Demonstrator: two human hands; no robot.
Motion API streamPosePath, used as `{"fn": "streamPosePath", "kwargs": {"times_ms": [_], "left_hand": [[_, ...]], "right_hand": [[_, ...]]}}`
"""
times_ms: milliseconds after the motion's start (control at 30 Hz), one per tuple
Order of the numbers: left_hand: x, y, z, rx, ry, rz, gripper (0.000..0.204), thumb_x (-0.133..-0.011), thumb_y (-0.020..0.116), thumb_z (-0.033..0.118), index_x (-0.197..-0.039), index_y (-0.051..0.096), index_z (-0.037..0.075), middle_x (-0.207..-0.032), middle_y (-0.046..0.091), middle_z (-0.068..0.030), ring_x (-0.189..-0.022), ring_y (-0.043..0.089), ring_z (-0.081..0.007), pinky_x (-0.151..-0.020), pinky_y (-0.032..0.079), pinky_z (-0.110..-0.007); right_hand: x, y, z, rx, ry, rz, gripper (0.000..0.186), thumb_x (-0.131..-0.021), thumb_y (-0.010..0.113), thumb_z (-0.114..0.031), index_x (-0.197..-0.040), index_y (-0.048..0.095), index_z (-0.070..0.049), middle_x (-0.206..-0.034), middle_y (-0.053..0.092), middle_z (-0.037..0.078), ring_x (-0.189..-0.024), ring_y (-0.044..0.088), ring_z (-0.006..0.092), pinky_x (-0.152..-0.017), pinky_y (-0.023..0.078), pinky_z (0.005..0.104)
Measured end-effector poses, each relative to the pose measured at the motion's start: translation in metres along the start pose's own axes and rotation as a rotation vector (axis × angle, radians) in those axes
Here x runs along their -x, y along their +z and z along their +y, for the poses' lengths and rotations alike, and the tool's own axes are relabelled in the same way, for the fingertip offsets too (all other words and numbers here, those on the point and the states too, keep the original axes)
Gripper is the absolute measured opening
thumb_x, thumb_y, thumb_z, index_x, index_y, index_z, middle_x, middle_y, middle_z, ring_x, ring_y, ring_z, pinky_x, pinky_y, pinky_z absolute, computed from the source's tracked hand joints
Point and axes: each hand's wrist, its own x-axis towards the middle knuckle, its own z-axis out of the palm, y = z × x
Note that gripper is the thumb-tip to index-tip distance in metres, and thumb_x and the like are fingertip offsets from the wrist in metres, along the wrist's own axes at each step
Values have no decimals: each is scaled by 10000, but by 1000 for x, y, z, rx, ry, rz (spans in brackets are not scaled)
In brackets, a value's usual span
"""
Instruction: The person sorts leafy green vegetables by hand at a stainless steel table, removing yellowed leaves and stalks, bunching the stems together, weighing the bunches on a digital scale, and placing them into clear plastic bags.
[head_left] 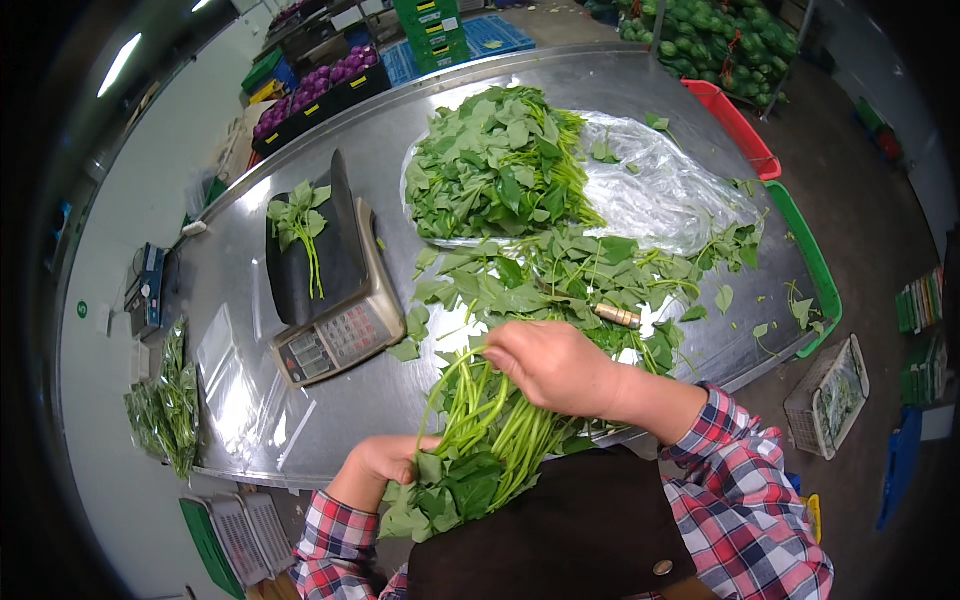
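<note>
Close to my body, a bunch of leafy greens with long pale stems lies across my left hand, whose fingers wrap round its leafy end. My right hand is closed on the stem ends at the top of the same bunch. Past my right hand lie loose leafy greens and a wooden-handled tool, its far end among the leaves. A large heap of greens rests on a clear plastic bag farther back. To the left, a small sprig of greens sits in the black pan of a scale.
Clear plastic bags lie on the steel table. Bagged greens are at its left edge. A red crate and green crate adjoin the right edge. A white basket stands on the floor.
</note>
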Motion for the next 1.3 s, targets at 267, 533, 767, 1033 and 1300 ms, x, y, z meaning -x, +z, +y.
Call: {"fn": "streamPosePath", "kwargs": {"times_ms": [267,533,767,1033,1300], "left_hand": [[-19,29,35,-248,-136,16,649,-742,744,192,-1250,420,-50,-1180,530,-94,-1044,489,-130,-894,406,-276],[-19,20,32,-220,-186,46,609,-740,743,177,-1222,444,-45,-1131,558,-88,-992,505,-129,-862,415,-287],[-23,29,24,-39,-91,176,725,-701,753,176,-1276,381,-63,-1253,459,-136,-1165,408,-214,-988,308,-362],[6,39,-30,317,145,542,742,-665,736,177,-1271,389,-73,-1205,513,-123,-1117,477,-226,-976,341,-342],[20,67,-60,271,104,804,827,-576,807,196,-1264,405,-27,-1183,519,-88,-1100,490,-223,-942,381,-336]], "right_hand": [[-7,-23,55,-925,636,-246,422,-912,497,-231,-1251,377,-11,-978,616,144,-861,619,215,-743,510,314],[-18,-38,36,-398,198,-539,193,-891,523,-194,-904,590,-13,-798,615,75,-742,599,150,-674,474,281],[-6,-112,85,585,243,124,468,-831,591,-327,-1138,528,21,-1010,602,161,-951,577,251,-855,450,342],[126,30,69,-1374,1067,-536,751,-814,648,-199,-1375,187,-8,-1107,566,136,-879,611,192,-686,529,273],[83,17,48,-1002,1000,-349,319,-847,616,-183,-1101,456,-76,-737,573,54,-564,564,135,-531,464,278]]}}
